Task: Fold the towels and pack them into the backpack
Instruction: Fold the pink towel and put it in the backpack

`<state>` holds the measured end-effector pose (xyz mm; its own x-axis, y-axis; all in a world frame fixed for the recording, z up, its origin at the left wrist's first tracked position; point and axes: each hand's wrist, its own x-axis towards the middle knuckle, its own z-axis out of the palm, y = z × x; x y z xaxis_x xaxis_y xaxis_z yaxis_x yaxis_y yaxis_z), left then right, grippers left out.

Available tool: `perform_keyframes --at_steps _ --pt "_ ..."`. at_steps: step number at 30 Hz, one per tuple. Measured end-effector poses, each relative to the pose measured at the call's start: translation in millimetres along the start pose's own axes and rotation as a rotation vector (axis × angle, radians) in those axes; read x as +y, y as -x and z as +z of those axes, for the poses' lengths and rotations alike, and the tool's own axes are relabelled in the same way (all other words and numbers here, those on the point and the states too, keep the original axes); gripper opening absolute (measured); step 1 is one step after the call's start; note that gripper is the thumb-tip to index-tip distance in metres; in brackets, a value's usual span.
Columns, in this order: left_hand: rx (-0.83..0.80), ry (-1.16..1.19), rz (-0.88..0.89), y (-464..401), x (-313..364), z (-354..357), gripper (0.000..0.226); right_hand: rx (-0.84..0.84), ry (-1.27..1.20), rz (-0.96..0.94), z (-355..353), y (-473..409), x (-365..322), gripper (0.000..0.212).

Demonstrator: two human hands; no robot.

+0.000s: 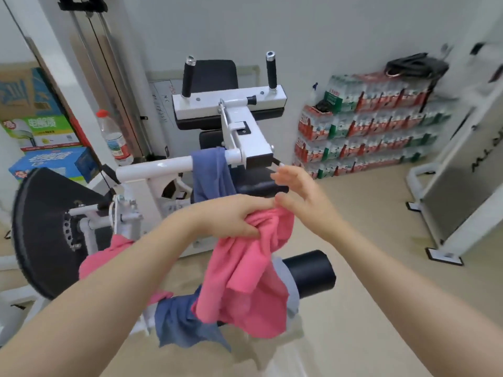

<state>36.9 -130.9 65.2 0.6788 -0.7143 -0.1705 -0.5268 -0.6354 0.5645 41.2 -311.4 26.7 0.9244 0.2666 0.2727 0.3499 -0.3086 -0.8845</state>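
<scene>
Pink towel (245, 276) bunched in the gripping left hand (231, 216), hanging limp over the gym machine's black roller (313, 270); right hand (299, 197) spread, holding nothing, just beside; light, soft, floppy, likely best pinched at two corners; no backpack identifiable.

1. We see the left hand (234, 217) gripping a bunched pink towel (245, 278).
2. Right hand (302, 197), fingers spread, just beside it.
3. Blue towel (211, 174) draped on the gym machine (239, 126) behind the pink towel.
</scene>
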Motion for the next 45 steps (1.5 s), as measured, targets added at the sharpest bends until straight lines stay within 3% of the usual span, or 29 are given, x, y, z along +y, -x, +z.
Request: perform_keyframes --at_steps 2,4,7,10,15,23,27,29,33,36,40,45 --pt "-0.041 -0.05 0.064 -40.9 21.6 9.2 0.032 -0.048 -0.087 0.072 -37.1 9.5 18.1 0.03" --pt "-0.013 -0.111 0.082 -86.7 39.3 16.0 0.014 -0.05 -0.127 0.103 -78.6 17.5 35.7 0.035" --pt "0.078 -0.169 0.112 -154.3 70.8 21.4 0.015 -0.084 -0.163 0.161 -147.3 24.9 67.4 0.02" --pt "0.246 -0.154 0.113 -216.3 104.7 27.0 0.023 -0.129 -0.192 0.183 -213.3 28.5 95.0 0.022" --pt "0.475 0.013 0.048 -305.2 140.6 38.9 0.032 -0.018 -0.11 0.23 -302.0 24.4 139.2 0.021" --pt "0.197 0.082 0.006 -449.3 145.2 40.3 0.024 0.206 0.137 0.251 -421.4 -14.1 216.2 0.008" --pt "0.208 -0.001 -0.004 -546.9 126.6 32.6 0.026 0.172 0.309 0.305 -479.2 -62.8 265.3 0.011" --pt "0.225 -0.015 0.03 -603.6 112.4 20.2 0.021 0.221 0.332 0.327 -510.7 -98.3 291.3 0.019" --pt "0.29 0.016 0.039 -712.9 87.8 -28.0 0.018 0.33 0.319 0.394 -584.6 -182.8 338.0 0.013" --pt "0.306 0.037 0.021 -783.4 70.4 -60.4 0.026 0.194 0.331 0.45 -637.1 -241.9 365.5 0.007" --pt "0.317 -0.049 -0.01 -871.1 49.8 -85.7 0.037 -0.039 0.418 0.475 -697.9 -309.6 408.6 0.017" --pt "0.346 -0.11 -0.08 -989.1 19.2 -110.5 0.031 -0.028 0.374 0.534 -765.0 -389.5 484.9 0.014"
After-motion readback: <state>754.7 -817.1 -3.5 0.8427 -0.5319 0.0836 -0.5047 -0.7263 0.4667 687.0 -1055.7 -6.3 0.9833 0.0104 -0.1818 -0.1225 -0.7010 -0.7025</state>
